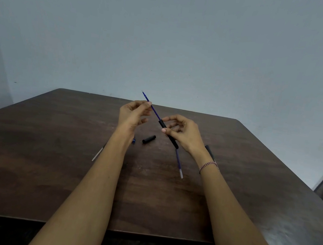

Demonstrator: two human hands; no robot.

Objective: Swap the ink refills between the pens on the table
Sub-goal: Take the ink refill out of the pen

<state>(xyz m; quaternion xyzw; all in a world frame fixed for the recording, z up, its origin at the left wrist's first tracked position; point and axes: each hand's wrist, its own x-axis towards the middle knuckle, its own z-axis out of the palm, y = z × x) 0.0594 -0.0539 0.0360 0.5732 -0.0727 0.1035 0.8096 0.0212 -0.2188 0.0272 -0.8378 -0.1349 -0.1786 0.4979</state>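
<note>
Head view: left hand (133, 114) pinches the blue refill (154, 112) near its tip, right hand (185, 133) fingers pinch the black barrel (162, 124) it threads, long axis running straight between them.

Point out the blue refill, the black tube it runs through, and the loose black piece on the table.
blue refill (154, 111), head view, bare shaft just above the tube.
black tube (161, 124), head view, its upper end.
black piece (149, 139), head view, its middle.
</note>
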